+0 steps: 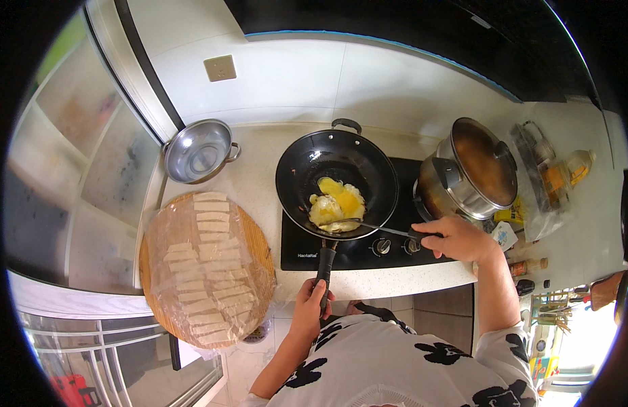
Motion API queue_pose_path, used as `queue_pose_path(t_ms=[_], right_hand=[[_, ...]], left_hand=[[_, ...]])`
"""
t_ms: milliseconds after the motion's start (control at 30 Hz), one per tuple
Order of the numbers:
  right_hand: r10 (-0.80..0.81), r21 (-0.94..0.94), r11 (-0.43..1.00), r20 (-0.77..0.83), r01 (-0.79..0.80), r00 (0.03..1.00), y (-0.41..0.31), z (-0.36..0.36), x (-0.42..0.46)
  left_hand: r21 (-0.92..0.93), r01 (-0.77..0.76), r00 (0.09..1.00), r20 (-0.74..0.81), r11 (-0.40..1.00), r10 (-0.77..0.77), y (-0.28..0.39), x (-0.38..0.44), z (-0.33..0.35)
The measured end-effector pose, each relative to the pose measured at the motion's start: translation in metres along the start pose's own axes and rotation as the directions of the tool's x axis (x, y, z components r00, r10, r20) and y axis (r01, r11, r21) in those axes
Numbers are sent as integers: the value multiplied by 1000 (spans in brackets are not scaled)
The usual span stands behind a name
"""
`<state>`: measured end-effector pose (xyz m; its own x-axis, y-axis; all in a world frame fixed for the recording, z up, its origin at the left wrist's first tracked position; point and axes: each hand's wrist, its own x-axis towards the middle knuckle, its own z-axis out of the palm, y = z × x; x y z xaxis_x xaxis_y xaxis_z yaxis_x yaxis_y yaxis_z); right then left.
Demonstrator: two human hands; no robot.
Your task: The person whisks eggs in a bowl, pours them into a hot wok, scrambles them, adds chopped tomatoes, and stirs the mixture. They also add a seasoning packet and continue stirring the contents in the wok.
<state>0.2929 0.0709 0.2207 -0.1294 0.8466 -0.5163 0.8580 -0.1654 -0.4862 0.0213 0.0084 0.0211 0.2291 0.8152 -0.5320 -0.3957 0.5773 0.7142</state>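
My left hand point(310, 308) is closed around the black handle of a dark wok point(339, 157), which rests on the left side of the black gas stove point(304, 257). Partly cooked eggs point(339, 203), yellow and white, lie low in the wok. My right hand point(454, 238) grips the black handle of a metal spatula point(385, 229). The spatula's head lies at the near edge of the eggs, inside the wok.
A lidded steel pot point(482, 168) stands on the right burner. Left are a steel basin point(199, 152) and a round wooden board point(260, 254) bearing pale strips under clear plastic. Bottles, including an oil bottle point(581, 165), stand far right. The range hood point(395, 30) hangs above.
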Motion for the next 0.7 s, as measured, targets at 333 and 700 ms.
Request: queue_pose_path(t_ms=[333,700], right_hand=[[19,-18,1000,-49,-20,999,0,-1,-4],[24,76,997,-403,7,915,43,1,28]], left_hand=[[-21,4,1000,-16,1000,-5,-1,0,0],[-25,-5,1000,-5,1000,4,-1,1,0]])
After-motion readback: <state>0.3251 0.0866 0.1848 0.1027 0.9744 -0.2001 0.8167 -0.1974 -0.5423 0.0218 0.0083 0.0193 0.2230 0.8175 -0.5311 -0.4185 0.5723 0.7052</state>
